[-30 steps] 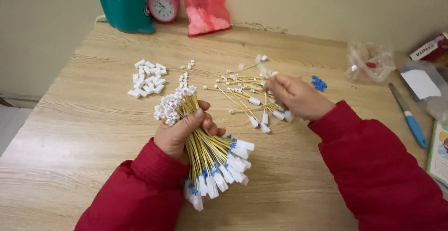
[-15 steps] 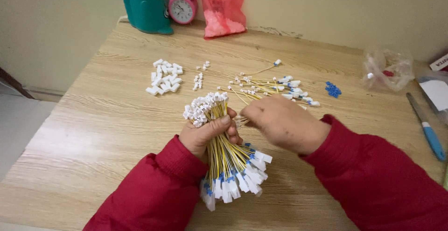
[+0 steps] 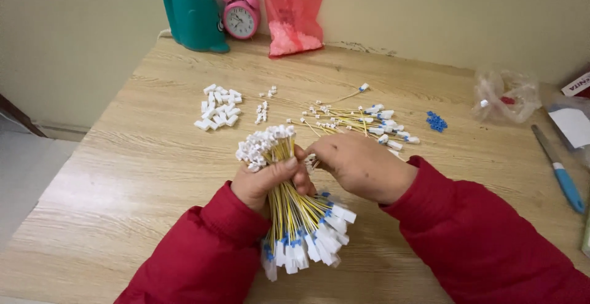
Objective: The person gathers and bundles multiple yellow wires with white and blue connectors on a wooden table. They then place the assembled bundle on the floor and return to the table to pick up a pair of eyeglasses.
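wire bundle (image 3: 289, 199): upright above surface (image 3: 123, 175), white plugs up top | left hand (image 3: 270, 181): fingers wrapped tight at mid-length, keeps ends level | right hand (image 3: 359, 165): fingers pinched at bundle top, on what I cannot tell | loose wires (image 3: 362, 119) just behind; white plugs (image 3: 215, 110) further left

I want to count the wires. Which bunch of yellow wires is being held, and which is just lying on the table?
The big bundle of yellow wires is gripped in the left hand. The smaller loose wires lie spread flat on the table, beyond the right hand.
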